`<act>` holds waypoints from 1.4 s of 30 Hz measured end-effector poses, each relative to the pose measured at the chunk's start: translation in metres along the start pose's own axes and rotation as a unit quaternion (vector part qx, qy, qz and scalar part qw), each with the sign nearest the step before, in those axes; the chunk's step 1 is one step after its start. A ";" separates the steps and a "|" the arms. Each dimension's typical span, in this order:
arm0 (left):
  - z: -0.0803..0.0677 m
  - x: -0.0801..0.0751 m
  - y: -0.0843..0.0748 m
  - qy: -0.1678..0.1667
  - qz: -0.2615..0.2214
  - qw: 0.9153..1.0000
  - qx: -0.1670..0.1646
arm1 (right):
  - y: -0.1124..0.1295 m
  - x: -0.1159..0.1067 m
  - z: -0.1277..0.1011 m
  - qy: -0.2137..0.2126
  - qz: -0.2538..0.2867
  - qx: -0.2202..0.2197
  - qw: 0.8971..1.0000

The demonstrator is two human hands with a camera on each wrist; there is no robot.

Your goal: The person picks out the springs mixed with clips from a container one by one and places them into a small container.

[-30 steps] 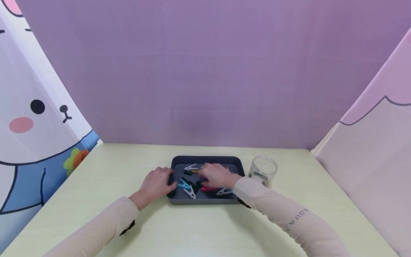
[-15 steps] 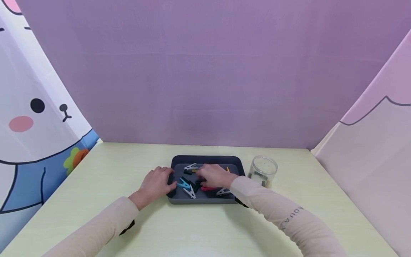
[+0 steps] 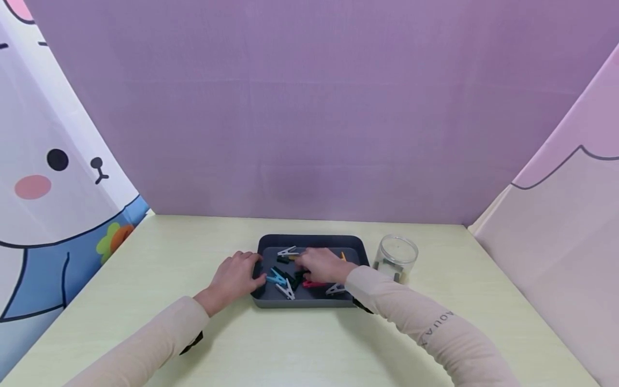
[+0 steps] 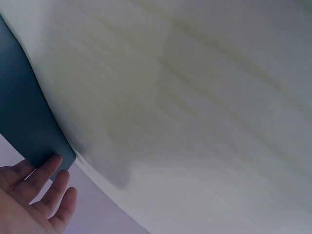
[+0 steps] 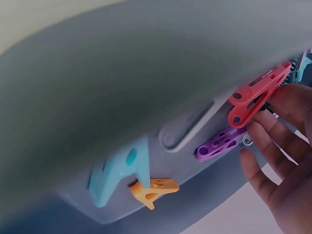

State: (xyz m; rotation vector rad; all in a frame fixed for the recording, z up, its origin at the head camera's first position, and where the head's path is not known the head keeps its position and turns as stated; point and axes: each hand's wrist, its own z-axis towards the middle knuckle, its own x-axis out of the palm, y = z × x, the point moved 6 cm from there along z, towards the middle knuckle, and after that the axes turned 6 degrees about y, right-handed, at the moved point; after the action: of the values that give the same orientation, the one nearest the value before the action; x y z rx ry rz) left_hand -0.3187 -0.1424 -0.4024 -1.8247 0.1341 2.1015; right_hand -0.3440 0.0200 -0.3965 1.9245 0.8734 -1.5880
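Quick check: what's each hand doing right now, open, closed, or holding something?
Left hand: open, fingers straight, resting on the tray at its left edge.
Right hand: open, fingers over the clips in the tray, touching the red clip; no grip visible.

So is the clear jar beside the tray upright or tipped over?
Upright: the clear jar stands on its base on the table, open mouth up, right of the tray.

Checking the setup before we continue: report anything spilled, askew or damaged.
Nothing stands out. The clothespins lie loose inside the grey tray, none on the table. The clear jar stands upright beside it. Both hands are at the tray.
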 end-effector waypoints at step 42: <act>-0.002 -0.002 0.000 -0.001 -0.004 1.000 0.003 | -0.042 -0.043 -0.055 -0.085 0.013 0.047 0.995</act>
State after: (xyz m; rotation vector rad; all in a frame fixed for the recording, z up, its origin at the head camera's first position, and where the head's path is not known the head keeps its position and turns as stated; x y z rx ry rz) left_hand -0.3171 -0.1435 -0.4012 -1.8179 0.1323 2.0956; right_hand -0.3438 0.0811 -0.3425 1.8227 0.7117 -1.7753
